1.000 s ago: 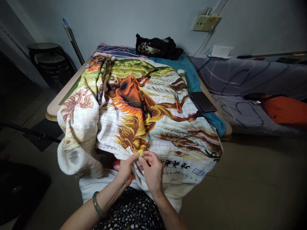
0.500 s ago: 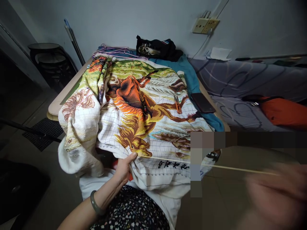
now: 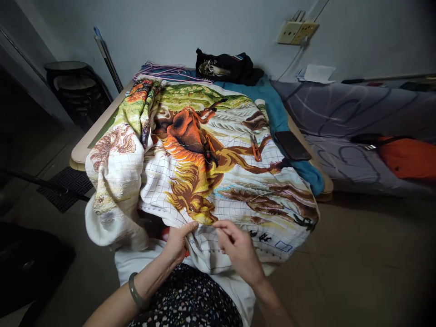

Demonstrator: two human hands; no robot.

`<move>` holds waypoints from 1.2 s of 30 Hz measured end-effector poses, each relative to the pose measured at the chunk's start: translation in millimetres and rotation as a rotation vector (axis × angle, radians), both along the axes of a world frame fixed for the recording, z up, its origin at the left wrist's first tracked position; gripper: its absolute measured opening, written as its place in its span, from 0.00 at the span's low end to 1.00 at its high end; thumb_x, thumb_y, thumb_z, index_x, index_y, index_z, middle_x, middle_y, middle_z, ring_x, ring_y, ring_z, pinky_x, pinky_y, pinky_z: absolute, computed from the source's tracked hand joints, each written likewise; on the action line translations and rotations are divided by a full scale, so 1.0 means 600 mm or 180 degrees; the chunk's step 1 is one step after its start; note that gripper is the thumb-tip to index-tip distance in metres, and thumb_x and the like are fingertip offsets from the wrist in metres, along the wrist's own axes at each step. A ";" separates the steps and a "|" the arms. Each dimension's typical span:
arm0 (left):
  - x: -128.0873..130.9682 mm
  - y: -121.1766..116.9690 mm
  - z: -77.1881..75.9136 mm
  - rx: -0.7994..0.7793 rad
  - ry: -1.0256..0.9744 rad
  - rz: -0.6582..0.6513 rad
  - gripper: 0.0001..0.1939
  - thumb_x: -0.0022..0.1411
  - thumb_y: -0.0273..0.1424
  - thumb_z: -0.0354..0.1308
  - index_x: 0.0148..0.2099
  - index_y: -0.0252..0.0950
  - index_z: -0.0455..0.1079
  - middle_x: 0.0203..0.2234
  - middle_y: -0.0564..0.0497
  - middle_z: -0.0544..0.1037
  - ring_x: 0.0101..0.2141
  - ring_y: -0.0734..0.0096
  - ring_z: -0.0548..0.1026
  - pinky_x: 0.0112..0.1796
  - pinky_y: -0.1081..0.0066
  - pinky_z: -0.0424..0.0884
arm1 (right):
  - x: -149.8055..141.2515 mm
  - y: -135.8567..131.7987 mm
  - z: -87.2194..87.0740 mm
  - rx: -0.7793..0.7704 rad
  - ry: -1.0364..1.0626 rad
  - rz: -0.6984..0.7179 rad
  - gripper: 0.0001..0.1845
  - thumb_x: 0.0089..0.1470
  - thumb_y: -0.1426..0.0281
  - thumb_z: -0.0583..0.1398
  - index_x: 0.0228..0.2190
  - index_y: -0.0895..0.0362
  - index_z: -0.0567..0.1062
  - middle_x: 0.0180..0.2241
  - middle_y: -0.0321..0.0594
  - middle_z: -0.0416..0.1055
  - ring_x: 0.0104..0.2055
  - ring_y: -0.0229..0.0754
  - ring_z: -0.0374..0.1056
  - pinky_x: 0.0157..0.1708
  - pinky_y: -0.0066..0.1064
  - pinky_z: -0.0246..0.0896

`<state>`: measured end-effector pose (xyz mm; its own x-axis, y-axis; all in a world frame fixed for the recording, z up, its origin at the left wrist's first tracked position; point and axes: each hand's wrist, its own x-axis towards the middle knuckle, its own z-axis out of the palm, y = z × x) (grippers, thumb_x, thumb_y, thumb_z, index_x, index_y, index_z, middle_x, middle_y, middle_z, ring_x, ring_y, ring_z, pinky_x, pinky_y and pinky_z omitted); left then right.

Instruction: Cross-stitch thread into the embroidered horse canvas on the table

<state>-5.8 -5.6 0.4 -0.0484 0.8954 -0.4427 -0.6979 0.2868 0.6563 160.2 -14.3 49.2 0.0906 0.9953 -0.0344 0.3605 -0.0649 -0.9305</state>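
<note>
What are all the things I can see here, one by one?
cross-stitch cloth: one, white with orange and brown horses, spread over the table and lap
table: one, beige, under the cloth
thread snips: one, orange, on the cloth
phone: one, black, table's right edge
blue cloth: one, teal, under the stitching
dark bundle: one, black, far end
hangers: several, pink, far left end
wall sockets: two, cream, wall
stools: stacked, black, left
bed: one, grey cover, right
bracelet: one, green, left wrist
left hand: grips cloth edge
right hand: pinching, at the cloth
</note>
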 end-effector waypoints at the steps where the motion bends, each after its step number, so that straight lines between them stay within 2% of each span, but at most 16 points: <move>1: -0.001 0.000 0.000 0.0003 0.0012 -0.0025 0.32 0.42 0.25 0.66 0.52 0.35 0.65 0.40 0.45 0.78 0.45 0.58 0.73 0.51 0.60 0.62 | -0.018 -0.002 -0.014 -0.0042 -0.0035 0.0226 0.12 0.52 0.64 0.57 0.33 0.58 0.75 0.14 0.33 0.63 0.16 0.35 0.59 0.17 0.24 0.55; 3: -0.001 -0.001 0.000 0.0000 0.0007 -0.0072 0.30 0.43 0.25 0.65 0.51 0.34 0.66 0.38 0.45 0.78 0.44 0.59 0.74 0.51 0.59 0.63 | -0.047 -0.007 -0.034 -0.0039 -0.0196 0.0536 0.12 0.53 0.66 0.55 0.33 0.59 0.75 0.16 0.34 0.65 0.17 0.35 0.61 0.19 0.24 0.56; 6: 0.001 -0.001 0.001 0.0001 -0.0004 -0.0097 0.27 0.44 0.25 0.64 0.50 0.34 0.67 0.35 0.46 0.78 0.43 0.60 0.74 0.51 0.60 0.63 | -0.066 -0.008 -0.046 0.0059 -0.0407 0.0552 0.13 0.54 0.67 0.54 0.34 0.60 0.76 0.18 0.37 0.69 0.19 0.36 0.64 0.21 0.24 0.58; 14: 0.003 0.000 0.000 0.0005 -0.0082 -0.0082 0.26 0.43 0.25 0.65 0.48 0.34 0.68 0.34 0.47 0.79 0.43 0.60 0.74 0.49 0.62 0.65 | -0.067 -0.001 -0.053 0.0249 -0.0597 0.0497 0.12 0.54 0.68 0.54 0.32 0.59 0.77 0.23 0.40 0.74 0.22 0.38 0.68 0.21 0.24 0.59; 20: 0.004 -0.001 0.003 -0.0051 -0.0049 -0.0057 0.25 0.43 0.25 0.65 0.46 0.34 0.69 0.31 0.49 0.79 0.39 0.63 0.75 0.47 0.64 0.66 | -0.080 -0.002 -0.044 0.0300 -0.0943 0.0386 0.12 0.53 0.69 0.53 0.31 0.59 0.76 0.22 0.40 0.73 0.21 0.38 0.67 0.23 0.25 0.59; 23: 0.005 -0.001 0.002 -0.0170 -0.0056 -0.0121 0.23 0.43 0.27 0.66 0.45 0.33 0.69 0.28 0.50 0.78 0.33 0.64 0.76 0.41 0.64 0.70 | -0.093 -0.005 -0.045 -0.0166 -0.0576 0.0263 0.10 0.53 0.67 0.53 0.31 0.59 0.71 0.17 0.37 0.69 0.16 0.35 0.62 0.18 0.24 0.57; 27: 0.007 0.002 0.005 -0.0115 0.0004 -0.0077 0.21 0.44 0.29 0.66 0.44 0.32 0.70 0.27 0.51 0.77 0.29 0.68 0.75 0.37 0.67 0.71 | -0.108 -0.012 -0.058 -0.0903 0.0570 -0.0015 0.10 0.53 0.63 0.53 0.32 0.58 0.65 0.15 0.33 0.66 0.13 0.33 0.59 0.13 0.22 0.55; 30: 0.008 0.005 0.010 -0.0114 0.0026 -0.0005 0.21 0.43 0.28 0.66 0.43 0.33 0.70 0.28 0.51 0.77 0.32 0.67 0.75 0.38 0.68 0.70 | -0.112 -0.015 -0.064 -0.0963 0.0901 -0.0119 0.11 0.52 0.62 0.54 0.31 0.58 0.64 0.15 0.33 0.66 0.13 0.33 0.60 0.14 0.21 0.56; 33: 0.007 0.005 0.010 -0.0104 0.0038 0.0010 0.20 0.44 0.28 0.66 0.42 0.33 0.71 0.29 0.51 0.77 0.33 0.67 0.75 0.39 0.68 0.70 | -0.112 -0.015 -0.065 -0.0897 0.0852 -0.0122 0.11 0.52 0.63 0.54 0.32 0.59 0.64 0.16 0.34 0.67 0.13 0.34 0.61 0.14 0.21 0.57; 36: 0.006 0.003 0.005 -0.0134 0.0080 0.0014 0.19 0.44 0.28 0.65 0.42 0.34 0.71 0.29 0.51 0.77 0.31 0.68 0.74 0.37 0.69 0.70 | -0.113 -0.012 -0.064 -0.0873 0.0789 -0.0112 0.11 0.53 0.63 0.53 0.32 0.59 0.65 0.15 0.34 0.67 0.13 0.34 0.61 0.13 0.22 0.57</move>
<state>-1.9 -3.7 3.4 -0.0638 0.8757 -0.4786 -0.6825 0.3116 0.6611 92.3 -21.3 10.5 0.0800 0.9425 -0.3245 0.1195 -0.3323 -0.9356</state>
